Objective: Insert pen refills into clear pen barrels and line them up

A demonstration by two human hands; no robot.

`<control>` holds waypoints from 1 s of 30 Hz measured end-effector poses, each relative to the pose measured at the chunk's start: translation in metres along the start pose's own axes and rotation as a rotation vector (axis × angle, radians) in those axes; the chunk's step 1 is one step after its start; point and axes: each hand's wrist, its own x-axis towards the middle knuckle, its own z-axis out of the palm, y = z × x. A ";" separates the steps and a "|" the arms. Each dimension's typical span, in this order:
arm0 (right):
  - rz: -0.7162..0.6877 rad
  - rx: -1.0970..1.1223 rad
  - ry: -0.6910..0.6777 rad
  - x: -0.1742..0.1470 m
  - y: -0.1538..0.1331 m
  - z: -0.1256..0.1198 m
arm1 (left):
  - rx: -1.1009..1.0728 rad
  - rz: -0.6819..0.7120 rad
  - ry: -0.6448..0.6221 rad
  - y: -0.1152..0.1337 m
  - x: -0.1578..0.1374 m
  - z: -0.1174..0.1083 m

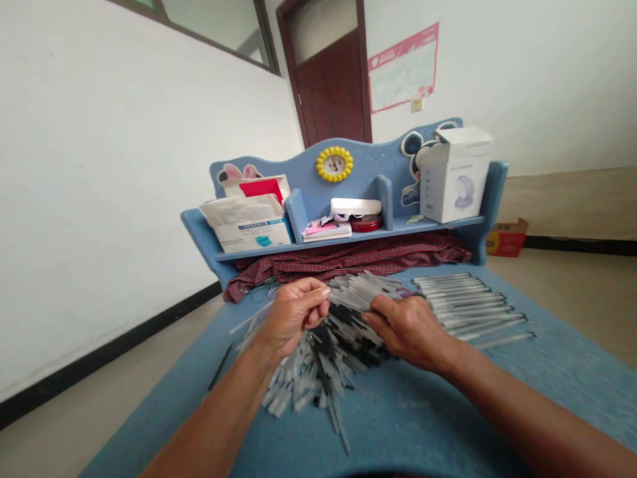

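My left hand (298,315) is closed in a pinch over the left side of a loose heap; anything between its fingertips is too small to make out. To the right, my right hand (411,330) has its fingers curled at the heap's edge, and their tips are partly hidden. Clear plastic pen barrels (365,290) lie piled behind and between the hands. Black pen parts (343,325) are heaped in the middle, with pale translucent pieces (293,378) spread towards me. Right of my right hand, several pens (468,302) lie side by side in a row.
The blue desk (413,425) has a raised shelf at its back holding an opened carton (256,229), a red round case (366,224) and a white box (456,176). A checked cloth (343,255) is bunched beneath the shelf. One dark thin stick (220,367) lies at left.
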 end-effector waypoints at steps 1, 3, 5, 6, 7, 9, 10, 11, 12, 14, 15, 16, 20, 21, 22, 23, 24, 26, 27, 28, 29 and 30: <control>0.004 0.001 -0.024 0.002 0.000 -0.001 | 0.019 0.020 0.010 0.001 0.000 0.000; 0.001 0.011 -0.060 0.005 -0.001 -0.004 | 0.055 0.044 0.021 0.002 0.001 0.000; 0.010 0.009 -0.090 0.009 -0.001 -0.008 | 0.099 0.037 0.001 0.002 0.002 0.001; 0.019 0.004 -0.112 0.011 0.000 -0.013 | 0.123 0.034 -0.015 0.002 0.001 0.002; 0.028 -0.001 -0.140 0.013 0.001 -0.018 | 0.152 0.030 -0.039 0.001 0.001 0.004; 0.046 -0.011 -0.225 0.016 0.007 -0.033 | 0.216 0.023 -0.096 0.002 -0.001 0.006; 0.059 -0.021 -0.277 0.017 0.012 -0.042 | 0.249 0.020 -0.125 0.002 -0.002 0.007; 0.073 -0.038 -0.336 0.017 0.018 -0.051 | 0.279 0.017 -0.147 0.002 -0.003 0.008; 0.097 -0.066 -0.390 0.016 0.026 -0.059 | 0.303 0.016 -0.161 0.003 -0.003 0.009; 0.145 -0.131 -0.485 0.011 0.043 -0.075 | 0.336 0.011 -0.168 0.004 -0.004 0.010; 0.166 -0.152 -0.528 0.006 0.053 -0.081 | 0.345 0.008 -0.171 0.004 -0.004 0.010; 0.191 -0.171 -0.562 0.000 0.062 -0.085 | 0.353 0.003 -0.176 0.004 -0.004 0.010; 0.284 -0.254 -0.612 -0.032 0.095 -0.092 | 0.418 -0.011 -0.216 0.001 -0.002 0.010; 0.297 -0.261 -0.628 -0.040 0.101 -0.092 | 0.443 -0.010 -0.225 0.000 -0.002 0.010; 0.308 -0.265 -0.627 -0.047 0.106 -0.091 | 0.469 -0.009 -0.234 -0.001 -0.002 0.011; 0.304 -0.265 -0.626 -0.053 0.110 -0.090 | 0.494 -0.010 -0.241 -0.001 -0.002 0.012; 0.300 -0.271 -0.623 -0.058 0.113 -0.088 | 0.514 -0.010 -0.245 -0.002 -0.002 0.012; 0.286 -0.295 -0.611 -0.066 0.117 -0.084 | 0.532 -0.013 -0.244 -0.002 -0.002 0.012; 0.277 -0.309 -0.606 -0.069 0.119 -0.082 | 0.532 -0.013 -0.240 -0.002 -0.002 0.012; 0.264 -0.322 -0.599 -0.071 0.121 -0.079 | 0.531 -0.011 -0.233 -0.002 -0.002 0.012; 0.254 -0.339 -0.576 -0.074 0.123 -0.076 | 0.530 -0.006 -0.226 -0.002 -0.002 0.011; 0.245 -0.354 -0.543 -0.076 0.126 -0.073 | 0.533 -0.002 -0.220 -0.001 -0.002 0.009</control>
